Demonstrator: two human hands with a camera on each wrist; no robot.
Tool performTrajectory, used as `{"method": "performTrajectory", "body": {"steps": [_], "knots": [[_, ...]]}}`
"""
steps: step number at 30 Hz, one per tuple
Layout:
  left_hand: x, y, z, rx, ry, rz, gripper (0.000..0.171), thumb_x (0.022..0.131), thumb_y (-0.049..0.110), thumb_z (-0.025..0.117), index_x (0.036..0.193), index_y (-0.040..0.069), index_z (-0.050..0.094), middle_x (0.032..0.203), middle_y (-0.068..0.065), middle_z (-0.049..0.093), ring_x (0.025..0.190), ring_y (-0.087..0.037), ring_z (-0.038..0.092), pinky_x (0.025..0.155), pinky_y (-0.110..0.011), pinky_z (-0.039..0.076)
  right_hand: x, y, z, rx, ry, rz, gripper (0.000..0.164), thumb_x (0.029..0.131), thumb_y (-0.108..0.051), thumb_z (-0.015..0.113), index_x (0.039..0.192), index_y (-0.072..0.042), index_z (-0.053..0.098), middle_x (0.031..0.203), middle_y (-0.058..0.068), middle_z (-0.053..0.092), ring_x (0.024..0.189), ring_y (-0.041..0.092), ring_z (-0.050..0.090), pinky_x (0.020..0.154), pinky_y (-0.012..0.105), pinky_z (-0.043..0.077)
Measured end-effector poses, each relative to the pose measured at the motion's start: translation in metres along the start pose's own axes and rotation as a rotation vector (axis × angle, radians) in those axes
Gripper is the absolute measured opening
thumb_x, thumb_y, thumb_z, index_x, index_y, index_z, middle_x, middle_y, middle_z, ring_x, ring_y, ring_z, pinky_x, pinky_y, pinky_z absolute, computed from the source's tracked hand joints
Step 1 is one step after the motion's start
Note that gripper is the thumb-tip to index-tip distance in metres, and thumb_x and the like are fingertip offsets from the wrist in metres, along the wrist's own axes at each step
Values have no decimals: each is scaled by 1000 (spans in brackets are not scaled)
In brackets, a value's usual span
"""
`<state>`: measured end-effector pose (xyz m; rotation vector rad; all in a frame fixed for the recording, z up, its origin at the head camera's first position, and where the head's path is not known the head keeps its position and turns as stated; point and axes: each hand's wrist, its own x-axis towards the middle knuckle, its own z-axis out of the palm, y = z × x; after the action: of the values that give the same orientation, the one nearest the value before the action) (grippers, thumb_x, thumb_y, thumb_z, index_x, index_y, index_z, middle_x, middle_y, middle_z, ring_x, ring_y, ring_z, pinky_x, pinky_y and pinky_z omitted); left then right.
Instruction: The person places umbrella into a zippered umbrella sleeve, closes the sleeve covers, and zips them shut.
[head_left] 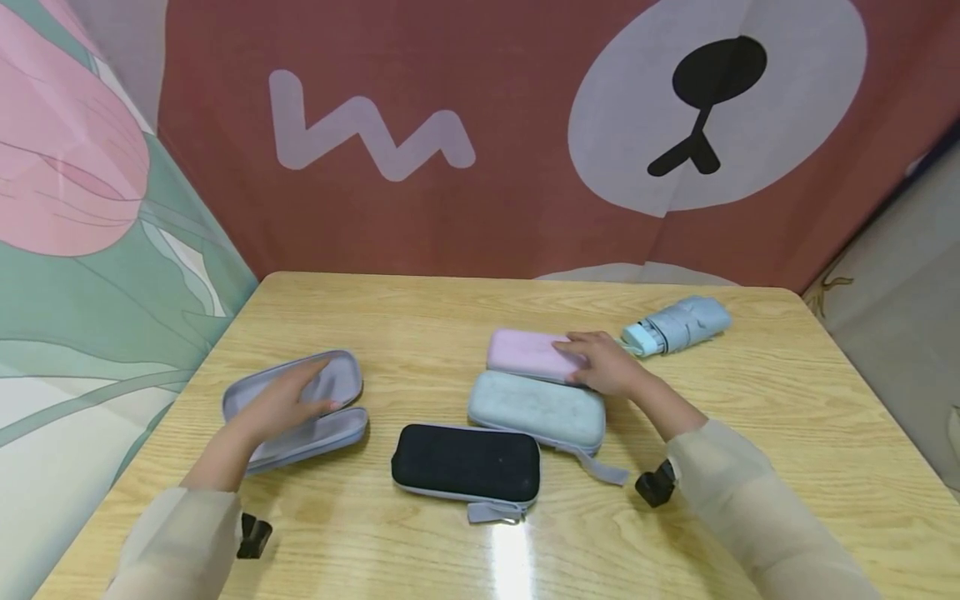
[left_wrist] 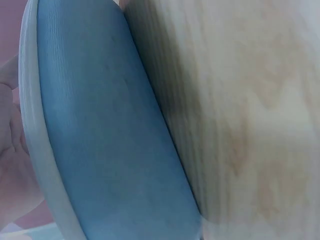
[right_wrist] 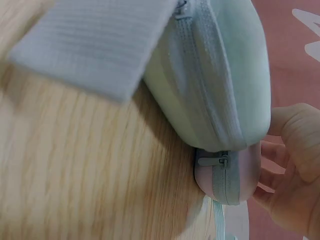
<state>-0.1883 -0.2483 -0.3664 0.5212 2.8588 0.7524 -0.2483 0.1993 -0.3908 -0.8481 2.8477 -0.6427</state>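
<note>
Across the tabletop (head_left: 420, 325), we seem to be steadying the open grey case (head_left: 342, 383) and settling onto the pink case (head_left: 521, 354); the next move likely calls for closing thumb and fingers round the latter. The grey one, at nine o'clock, gapes upward, its long axis roughly half past eight to half past two; our left hand (head_left: 281, 407) lies over it, digits apart. The pink one, at one o'clock, runs about nine to three, its zip pull (right_wrist: 212, 161) toward three, where our right hand (head_left: 606, 364) rests, fingers spread.
</note>
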Motion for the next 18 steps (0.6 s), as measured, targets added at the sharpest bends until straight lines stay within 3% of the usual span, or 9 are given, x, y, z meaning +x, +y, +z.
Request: {"method": "performTrajectory", "body": {"steps": [8, 18], "knots": [[-19, -3, -1, -15, 10, -69, 79, 80, 39, 58, 130, -12, 24, 130, -32, 26, 117, -47, 22, 91, -56, 21, -9, 5, -1, -21, 17, 10, 52, 78, -15, 64, 126, -6, 45, 129, 23, 35, 116, 40, 30, 93, 52, 23], [-40, -15, -1, -28, 5, -144, 83, 80, 44, 56, 130, -13, 22, 129, -33, 25, 115, -49, 23, 88, -58, 23, -22, 9, -2, -47, 42, 20, 52, 78, -15, 64, 126, -5, 45, 128, 25, 36, 116, 40, 31, 95, 54, 14]]}}
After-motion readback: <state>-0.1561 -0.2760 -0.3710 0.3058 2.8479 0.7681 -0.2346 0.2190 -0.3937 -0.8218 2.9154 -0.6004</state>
